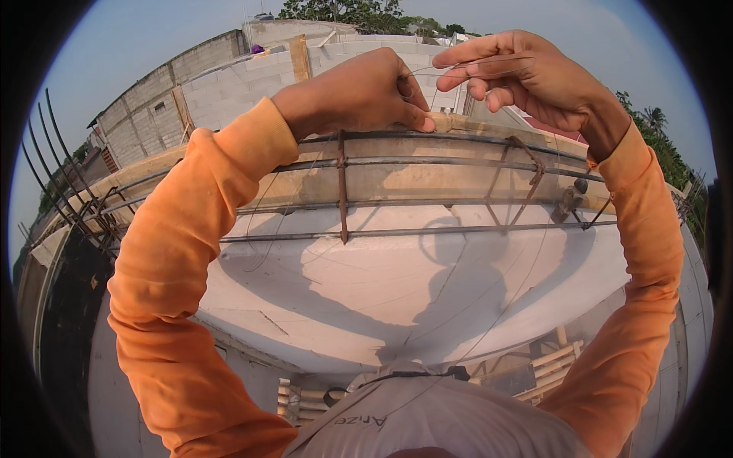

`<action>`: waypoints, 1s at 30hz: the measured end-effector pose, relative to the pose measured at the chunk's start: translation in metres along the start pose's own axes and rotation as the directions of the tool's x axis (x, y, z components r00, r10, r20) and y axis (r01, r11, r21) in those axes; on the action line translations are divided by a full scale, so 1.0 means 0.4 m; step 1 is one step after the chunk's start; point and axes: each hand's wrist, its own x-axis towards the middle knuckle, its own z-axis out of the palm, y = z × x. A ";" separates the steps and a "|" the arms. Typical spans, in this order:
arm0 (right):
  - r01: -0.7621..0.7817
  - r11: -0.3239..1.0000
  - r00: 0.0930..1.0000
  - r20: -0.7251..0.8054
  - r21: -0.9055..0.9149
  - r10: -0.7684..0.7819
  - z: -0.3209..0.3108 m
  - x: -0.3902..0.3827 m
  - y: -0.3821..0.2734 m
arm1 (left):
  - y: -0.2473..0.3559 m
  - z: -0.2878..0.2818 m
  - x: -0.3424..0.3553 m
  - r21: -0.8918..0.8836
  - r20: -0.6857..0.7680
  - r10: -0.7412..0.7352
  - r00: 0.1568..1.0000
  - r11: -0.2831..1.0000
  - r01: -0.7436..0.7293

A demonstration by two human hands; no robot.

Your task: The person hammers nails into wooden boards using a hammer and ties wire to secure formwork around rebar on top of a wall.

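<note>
Both my hands are raised over a cage of steel reinforcing bars point(427, 160) on top of a white wall. My left hand point(366, 91) is closed in a pinch at the top bar, with a thin wire point(416, 72) coming out of its fingers. To its right, a little higher, my right hand point(534, 80) has its fingers pointing left and partly curled. The wire crosses these fingers and appears held among them. Long thin strands trail below both hands in front of the bars. A rusty stirrup point(342, 187) stands upright below my left hand.
A wooden board point(412, 182) runs behind the bars. Bare vertical rebar point(57, 164) sticks up at the left. A dark metal piece point(569, 200) hangs by the bars at the right. Grey block walls point(221, 95) rise beyond; wooden poles point(550, 370) lie lower down.
</note>
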 end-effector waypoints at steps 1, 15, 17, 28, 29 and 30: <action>-0.018 1.000 1.000 0.014 -0.013 0.018 -0.001 -0.008 -0.012 | 0.000 0.005 -0.002 0.000 -0.015 0.002 1.000 1.000 -0.002; 0.093 0.942 0.984 -0.117 -0.324 -0.137 0.050 0.002 0.000 | -0.022 0.013 -0.005 0.032 -0.026 0.096 0.995 0.995 -0.095; 0.044 0.931 0.984 -0.143 -0.363 -0.103 0.049 -0.010 -0.010 | -0.027 0.021 0.002 0.097 -0.040 0.128 0.991 0.988 -0.124; 0.113 0.768 0.929 -0.206 -0.630 -0.306 0.148 -0.104 0.000 | -0.037 0.022 0.004 0.099 -0.011 0.180 0.984 0.979 -0.178; 0.079 0.790 0.926 -0.248 -0.608 -0.284 0.164 -0.118 0.000 | -0.041 0.025 0.006 0.096 -0.012 0.195 0.981 0.977 -0.193; 0.049 0.812 0.921 -0.288 -0.581 -0.261 0.180 -0.129 0.000 | -0.044 0.027 0.006 0.088 -0.021 0.195 0.981 0.977 -0.193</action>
